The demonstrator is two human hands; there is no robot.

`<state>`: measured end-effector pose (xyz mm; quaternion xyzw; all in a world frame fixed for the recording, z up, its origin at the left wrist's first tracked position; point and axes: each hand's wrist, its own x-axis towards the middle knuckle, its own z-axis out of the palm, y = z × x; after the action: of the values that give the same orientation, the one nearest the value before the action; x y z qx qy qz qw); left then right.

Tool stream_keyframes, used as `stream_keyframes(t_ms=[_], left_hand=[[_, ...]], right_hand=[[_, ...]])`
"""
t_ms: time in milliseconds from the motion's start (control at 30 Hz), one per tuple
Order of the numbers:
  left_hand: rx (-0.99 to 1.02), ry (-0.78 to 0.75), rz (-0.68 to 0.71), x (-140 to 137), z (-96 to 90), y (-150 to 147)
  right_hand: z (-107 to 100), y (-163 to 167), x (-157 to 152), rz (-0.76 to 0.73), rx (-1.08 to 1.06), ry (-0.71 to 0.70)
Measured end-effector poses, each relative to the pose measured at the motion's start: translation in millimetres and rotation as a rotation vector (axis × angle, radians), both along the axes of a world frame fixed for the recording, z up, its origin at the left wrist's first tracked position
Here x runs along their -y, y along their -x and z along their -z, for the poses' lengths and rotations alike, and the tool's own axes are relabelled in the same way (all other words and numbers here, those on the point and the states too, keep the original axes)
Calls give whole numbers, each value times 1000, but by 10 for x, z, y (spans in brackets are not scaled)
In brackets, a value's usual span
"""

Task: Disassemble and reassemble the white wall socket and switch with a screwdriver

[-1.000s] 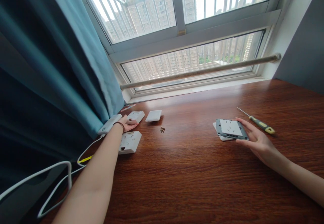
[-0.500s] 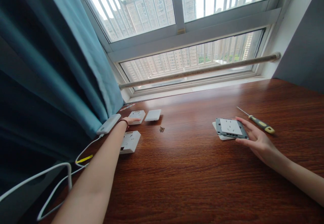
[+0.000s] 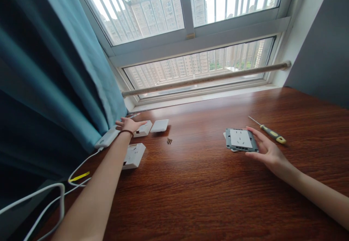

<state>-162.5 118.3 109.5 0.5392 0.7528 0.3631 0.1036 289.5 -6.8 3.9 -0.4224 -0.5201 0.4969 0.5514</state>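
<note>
My right hand (image 3: 268, 153) grips a wall socket (image 3: 240, 138) by its right edge, thumb in front and fingers behind. The socket has a white slotted face in a grey frame. Part of a white plate (image 3: 225, 135) shows beneath it. At the far left, my left hand (image 3: 130, 125) has its fingers spread, with the thumb by a white mounting box (image 3: 144, 129). Whether it touches the box I cannot tell. A second white box (image 3: 135, 155) lies nearer, partly behind my left forearm. To the right of the first box is a white square panel (image 3: 159, 125).
Several small screws (image 3: 169, 141) lie mid-table. A screwdriver (image 3: 269, 132) with a yellow and black handle rests beyond my right hand. By the curtain (image 3: 89, 88) are a white device (image 3: 107, 138) with a cable and a yellow strip (image 3: 79, 176). The window stands behind the wooden table (image 3: 191, 190).
My left hand has lifted its fingers and spread them, moving slightly back over the white box. My right hand still holds the socket, tilted a little more towards me. The whole view has shifted slightly.
</note>
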Motion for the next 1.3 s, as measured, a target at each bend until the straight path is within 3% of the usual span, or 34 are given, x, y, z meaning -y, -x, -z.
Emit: stream_keyframes(t_ms=[67, 100, 167, 233, 300, 400, 500, 633, 733, 933, 1067, 1300], left_hand=[[-23, -147, -61, 145, -3, -288], [-29, -222, 1, 254, 36, -480], [110, -353, 451, 516, 194, -930], [365, -204, 834, 773, 424, -1396], [711, 9, 983, 957, 655, -1785], [1177, 259, 951, 1068, 873, -2101], [1366, 412, 917, 1083, 930, -2138], [1432, 423, 880, 1095, 956, -2075], [1465, 427, 883, 1093, 976, -2072], [1490, 425, 762, 1052, 957, -2072], [1514, 435, 721, 1048, 951, -2061], [1542, 462, 741, 1059, 941, -2080]], right_hand=[[-8, 26, 17, -24, -2, -25], [-10, 46, 25, -41, -7, -42], [-11, 111, 32, -79, -25, -75], [-1, 205, 24, -122, -39, -92], [21, 320, 0, -168, -41, -110], [63, 478, -36, -229, -4, -152], [85, 554, -37, -251, 123, -242], [68, 518, -1, -210, 440, -468], [34, 420, -23, -219, 620, -542], [-1, -17, -362, -224, 837, -533], [84, -318, -605, -176, 991, -445], [183, -389, -659, -210, 994, -393]])
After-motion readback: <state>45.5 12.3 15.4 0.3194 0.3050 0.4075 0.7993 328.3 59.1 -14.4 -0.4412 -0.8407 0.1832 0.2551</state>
